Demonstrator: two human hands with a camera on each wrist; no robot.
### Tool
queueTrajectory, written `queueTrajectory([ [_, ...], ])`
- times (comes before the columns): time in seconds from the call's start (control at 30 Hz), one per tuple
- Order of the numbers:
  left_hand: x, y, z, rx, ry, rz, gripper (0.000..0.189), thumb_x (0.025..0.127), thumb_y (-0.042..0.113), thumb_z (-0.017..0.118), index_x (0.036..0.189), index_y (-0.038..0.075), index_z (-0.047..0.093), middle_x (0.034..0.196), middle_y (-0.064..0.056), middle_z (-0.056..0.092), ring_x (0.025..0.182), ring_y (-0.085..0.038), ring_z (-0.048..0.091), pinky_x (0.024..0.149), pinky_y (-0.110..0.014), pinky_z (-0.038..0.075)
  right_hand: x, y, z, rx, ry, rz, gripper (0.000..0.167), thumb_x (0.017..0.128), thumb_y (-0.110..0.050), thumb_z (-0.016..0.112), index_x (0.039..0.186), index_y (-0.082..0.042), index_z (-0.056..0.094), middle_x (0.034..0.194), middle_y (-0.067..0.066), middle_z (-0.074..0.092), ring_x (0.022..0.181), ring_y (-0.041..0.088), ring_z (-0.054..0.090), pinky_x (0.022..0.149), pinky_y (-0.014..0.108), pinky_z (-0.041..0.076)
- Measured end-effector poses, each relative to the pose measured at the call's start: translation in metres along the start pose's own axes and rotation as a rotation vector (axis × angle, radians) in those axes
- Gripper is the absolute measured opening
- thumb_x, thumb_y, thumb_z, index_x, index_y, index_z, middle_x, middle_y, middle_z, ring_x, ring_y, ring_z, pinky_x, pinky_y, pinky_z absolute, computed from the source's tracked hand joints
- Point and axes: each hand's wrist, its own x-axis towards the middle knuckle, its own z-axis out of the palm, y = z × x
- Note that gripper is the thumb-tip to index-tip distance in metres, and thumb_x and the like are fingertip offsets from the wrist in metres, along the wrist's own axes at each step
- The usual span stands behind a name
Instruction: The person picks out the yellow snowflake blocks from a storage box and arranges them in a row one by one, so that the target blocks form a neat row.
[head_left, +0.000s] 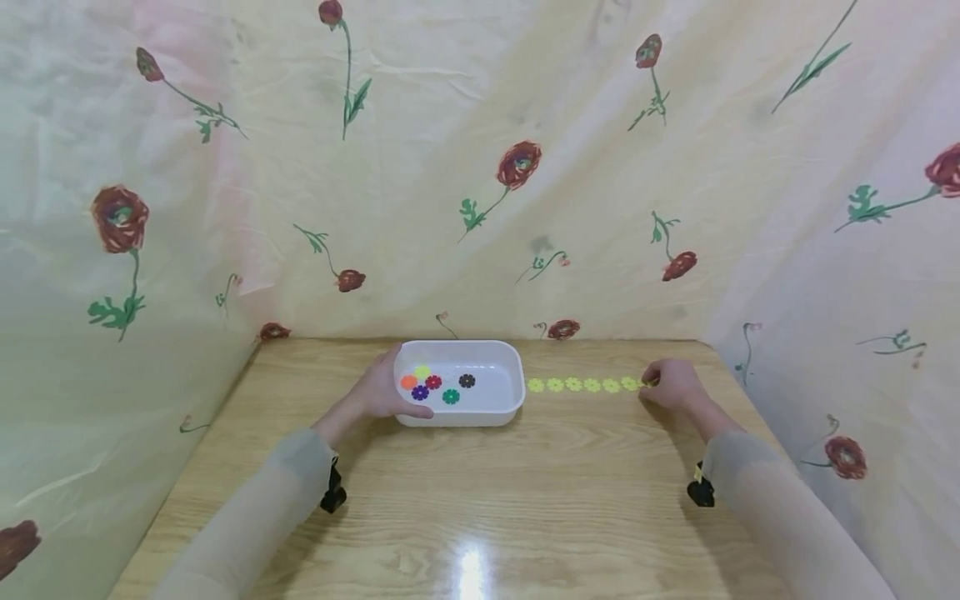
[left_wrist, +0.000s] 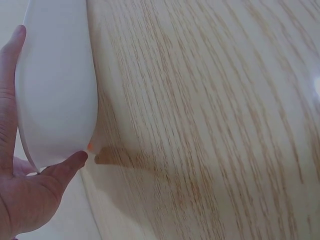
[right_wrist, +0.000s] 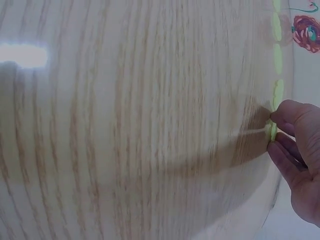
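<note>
My left hand (head_left: 380, 390) grips the left end of a white plastic box (head_left: 457, 419), its thumb along the front side. In the left wrist view the thumb (left_wrist: 65, 167) bends round the box's corner. Inside lie several flower-shaped plastic pieces: yellow (head_left: 422, 372), orange (head_left: 408, 382), red (head_left: 433, 382), purple (head_left: 420, 392), green (head_left: 451, 397) and a dark one (head_left: 467, 381). Right of the box runs a straight row of yellow flower pieces (head_left: 573, 384). At its far right end my right hand (head_left: 677, 385) pinches another yellow flower piece (right_wrist: 273, 131), partly hidden by the fingers.
Everything stands on a wood-grain table (head_left: 510, 500). A flower-print cloth (head_left: 420, 192) hangs behind it and along both sides. Dark wrist cameras (head_left: 333, 490) sit under both sleeves. Light glares off the table's near part.
</note>
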Motion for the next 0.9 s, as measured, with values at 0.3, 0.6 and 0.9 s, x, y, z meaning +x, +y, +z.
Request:
queueTrajectory([
  [0.3,0.001,-0.001,0.000,-0.016,0.003,0.011,0.118,0.069,0.040,0.101,0.161,0.014,0.033,0.148,-0.014,0.054,0.131,-0.035,0.055,0.114,-0.059,0.051,0.010,-0.029,-0.022,0.001,0.078,-0.047,0.027,0.095,-0.017,0.067,0.105,0.006,0.075,0.109,0.030,0.075,0.093,0.043,0.073,0.085,0.060,0.060],
  [0.6,-0.001,-0.001,-0.002,-0.020,0.003,0.006,0.119,0.070,0.042,0.101,0.162,0.014,0.032,0.150,-0.013,0.053,0.132,-0.036,0.055,0.116,-0.062,0.048,0.040,-0.103,-0.034,0.047,0.087,-0.155,0.025,0.096,-0.021,0.069,0.106,0.001,0.078,0.099,0.019,0.077,0.090,0.031,0.071,0.084,0.052,0.059],
  [0.9,0.002,-0.002,0.001,-0.047,0.004,0.042,0.115,0.069,0.038,0.101,0.160,0.014,0.035,0.148,-0.014,0.056,0.130,-0.035,0.057,0.114,-0.059,0.051,0.060,-0.193,-0.020,0.155,0.106,-0.260,0.014,0.094,-0.018,0.073,0.098,-0.005,0.079,0.093,0.011,0.078,0.087,0.025,0.070,0.080,0.040,0.060],
])
